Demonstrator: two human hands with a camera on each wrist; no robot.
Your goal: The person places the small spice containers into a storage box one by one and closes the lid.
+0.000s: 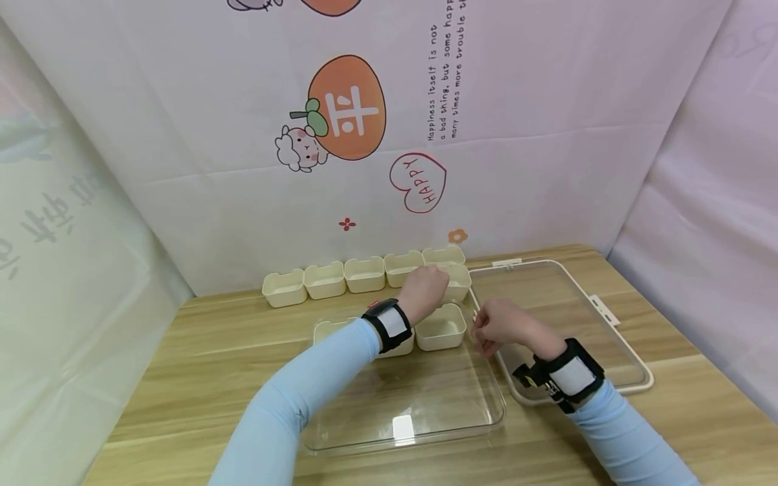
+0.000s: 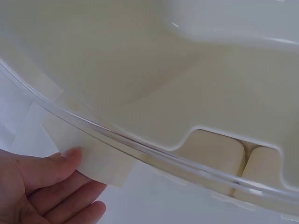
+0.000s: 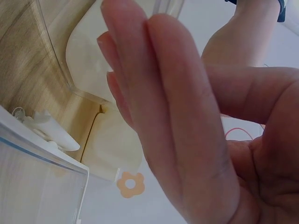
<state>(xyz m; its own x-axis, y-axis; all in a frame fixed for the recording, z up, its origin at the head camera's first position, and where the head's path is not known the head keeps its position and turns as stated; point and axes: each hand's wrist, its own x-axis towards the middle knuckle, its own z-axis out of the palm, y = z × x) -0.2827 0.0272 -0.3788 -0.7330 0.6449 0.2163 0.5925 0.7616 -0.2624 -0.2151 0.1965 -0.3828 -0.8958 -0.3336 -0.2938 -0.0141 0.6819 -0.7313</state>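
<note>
My left hand [image 1: 423, 291] reaches to the far side of a clear plastic box [image 1: 404, 432] and pinches a small cream bin [image 2: 88, 149], thumb on its wall and fingers beyond. In the head view that cream bin [image 1: 458, 283] shows just right of the hand, by the box's far right corner. Inside the box, along its far end, sit more cream bins [image 1: 440, 331], partly hidden by my left forearm. My right hand [image 1: 503, 324] hovers by the box's right side, its fingers fairly straight and together in the right wrist view, holding nothing.
A row of several cream bins [image 1: 325, 280] stands along the back of the wooden table [image 1: 225, 358], against a printed white cloth [image 1: 243, 202]. On the right lies a clear lid [image 1: 547, 304] with a white rim and clips, close beside the box.
</note>
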